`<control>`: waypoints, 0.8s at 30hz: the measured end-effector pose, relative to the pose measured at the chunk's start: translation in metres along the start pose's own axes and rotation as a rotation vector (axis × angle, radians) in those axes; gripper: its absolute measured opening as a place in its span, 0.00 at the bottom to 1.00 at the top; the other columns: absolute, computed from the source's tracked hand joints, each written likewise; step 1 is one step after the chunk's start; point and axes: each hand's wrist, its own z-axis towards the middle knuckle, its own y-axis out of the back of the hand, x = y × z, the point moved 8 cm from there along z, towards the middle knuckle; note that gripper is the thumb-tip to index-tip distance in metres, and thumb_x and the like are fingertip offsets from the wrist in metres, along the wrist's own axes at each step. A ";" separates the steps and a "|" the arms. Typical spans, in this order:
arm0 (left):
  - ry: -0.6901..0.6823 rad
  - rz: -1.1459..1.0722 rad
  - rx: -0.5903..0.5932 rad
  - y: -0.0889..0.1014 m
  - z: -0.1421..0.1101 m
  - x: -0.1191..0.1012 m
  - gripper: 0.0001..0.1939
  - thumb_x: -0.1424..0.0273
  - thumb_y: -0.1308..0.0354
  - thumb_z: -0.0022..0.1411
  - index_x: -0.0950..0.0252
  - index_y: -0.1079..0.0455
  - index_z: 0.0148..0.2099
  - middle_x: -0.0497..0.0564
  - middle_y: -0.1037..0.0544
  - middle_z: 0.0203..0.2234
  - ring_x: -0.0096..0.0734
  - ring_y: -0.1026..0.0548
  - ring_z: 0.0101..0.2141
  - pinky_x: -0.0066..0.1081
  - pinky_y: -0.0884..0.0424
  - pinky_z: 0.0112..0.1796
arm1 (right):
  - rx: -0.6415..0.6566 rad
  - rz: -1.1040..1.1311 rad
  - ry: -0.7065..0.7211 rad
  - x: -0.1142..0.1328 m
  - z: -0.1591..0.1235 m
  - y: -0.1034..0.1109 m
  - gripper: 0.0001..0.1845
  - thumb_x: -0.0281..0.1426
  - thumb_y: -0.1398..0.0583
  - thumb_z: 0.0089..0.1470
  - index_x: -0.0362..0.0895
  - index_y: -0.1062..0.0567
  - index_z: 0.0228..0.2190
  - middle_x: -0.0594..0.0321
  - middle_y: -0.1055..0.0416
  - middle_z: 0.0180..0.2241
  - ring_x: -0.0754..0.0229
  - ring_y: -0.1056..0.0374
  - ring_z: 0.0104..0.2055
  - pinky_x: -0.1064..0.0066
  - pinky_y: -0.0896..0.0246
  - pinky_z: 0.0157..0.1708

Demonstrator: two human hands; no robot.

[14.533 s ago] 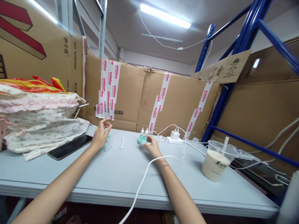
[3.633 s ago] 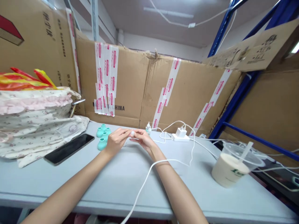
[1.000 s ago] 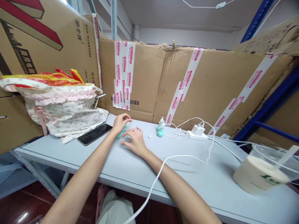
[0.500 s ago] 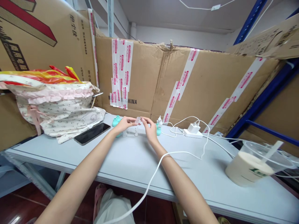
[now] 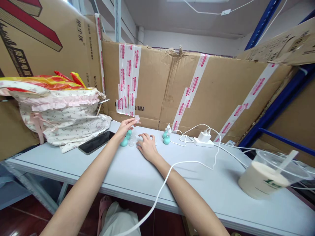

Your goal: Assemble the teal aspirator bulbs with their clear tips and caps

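Note:
My left hand (image 5: pixel 126 128) is raised above the table, pinching a small translucent plastic piece (image 5: pixel 137 119) between thumb and fingertips. Below it stand mint-green squeeze bottles (image 5: pixel 124 142), partly hidden by the hand. Clear rounded plastic pieces (image 5: pixel 133 140) sit beside them, between my two hands. Low over the tabletop, my right hand (image 5: pixel 148 147) has its fingers bent and apart, close to the clear pieces. Whatever lies under its fingertips is hidden. To its right stand two mint-green bottles (image 5: pixel 166 140) with white pointed nozzles.
A black phone (image 5: pixel 96 142) and a floral fabric bag (image 5: pixel 64 111) lie at left. At right are a white charger on a power strip (image 5: pixel 203 142) and a plastic cup of pale drink (image 5: pixel 263 180). A white cable (image 5: pixel 163 180) crosses the table front. Cardboard (image 5: pixel 152 85) walls the back.
My hands have moved apart. The left carries the translucent piece up and to the left; the right has let go of it and come down to the tabletop.

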 end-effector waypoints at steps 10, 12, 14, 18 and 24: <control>0.041 -0.100 0.081 -0.012 -0.005 0.000 0.24 0.59 0.42 0.49 0.67 0.33 0.47 0.53 0.24 0.31 0.22 0.32 0.25 0.21 0.44 0.21 | -0.098 0.039 -0.040 0.001 0.001 0.010 0.06 0.31 0.44 0.54 0.45 0.26 0.32 0.58 0.33 0.44 0.56 0.45 0.48 0.58 0.58 0.46; 0.050 -0.113 0.098 -0.014 -0.005 0.003 0.22 0.59 0.42 0.50 0.67 0.32 0.44 0.52 0.25 0.29 0.21 0.33 0.24 0.21 0.45 0.20 | -0.190 0.088 -0.103 -0.008 -0.001 0.030 0.07 0.32 0.45 0.55 0.47 0.26 0.33 0.59 0.33 0.45 0.56 0.45 0.49 0.58 0.59 0.47; 0.050 -0.121 0.109 -0.017 -0.005 0.004 0.20 0.58 0.43 0.51 0.67 0.32 0.42 0.50 0.27 0.27 0.21 0.34 0.23 0.21 0.45 0.19 | -0.325 0.135 -0.218 -0.022 -0.007 0.057 0.08 0.34 0.46 0.56 0.49 0.27 0.34 0.61 0.33 0.45 0.56 0.46 0.49 0.59 0.60 0.47; 0.102 -0.120 0.149 -0.030 -0.007 0.016 0.19 0.56 0.46 0.53 0.67 0.32 0.39 0.48 0.31 0.24 0.20 0.36 0.22 0.20 0.45 0.18 | -0.539 0.175 -0.377 -0.044 -0.018 0.096 0.11 0.37 0.47 0.56 0.49 0.26 0.34 0.61 0.34 0.46 0.55 0.46 0.50 0.60 0.60 0.49; 0.183 -0.137 0.291 -0.066 -0.018 0.035 0.18 0.56 0.44 0.52 0.67 0.33 0.37 0.47 0.34 0.24 0.20 0.37 0.22 0.19 0.44 0.19 | -0.553 0.122 -0.300 -0.042 -0.015 0.097 0.08 0.36 0.45 0.55 0.50 0.25 0.34 0.63 0.33 0.45 0.57 0.44 0.49 0.61 0.61 0.49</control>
